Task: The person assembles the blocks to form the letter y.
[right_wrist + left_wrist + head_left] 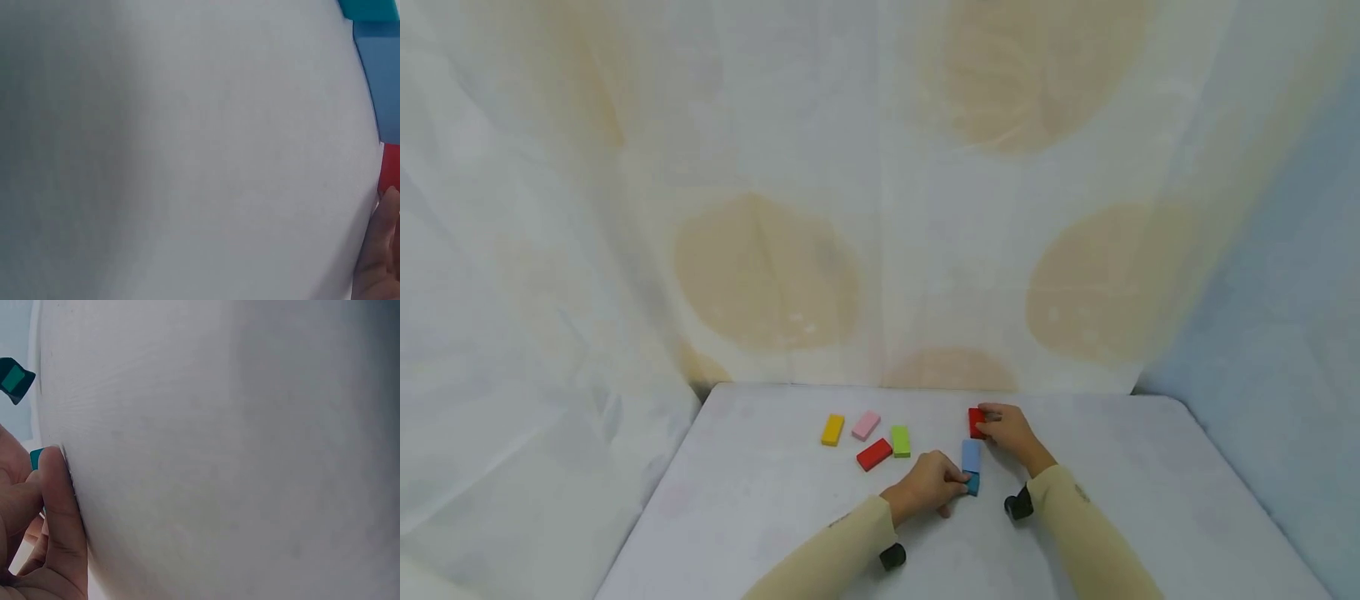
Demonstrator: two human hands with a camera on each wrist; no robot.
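Note:
Flat coloured blocks lie on a white-covered table (760, 517). My left hand (929, 486) pinches a teal block (973, 482) that lies just below a light blue block (972, 455). Beyond them my right hand (1011, 431) holds a red block (975, 422) with its fingers curled round it. In the left wrist view the left hand's fingers (59, 512) press on a teal block (36, 457) at the table's edge of the picture. The right wrist view shows a fingertip (382, 250) beside the red block (391, 169), with the light blue block (381, 81) and the teal block (375, 9) further along.
To the left lie a yellow block (832, 429), a pink block (865, 425), a green block (900, 441) and another red block (874, 454). A pale curtain (880, 192) with tan circles hangs behind the table. A cloth drapes at the left side.

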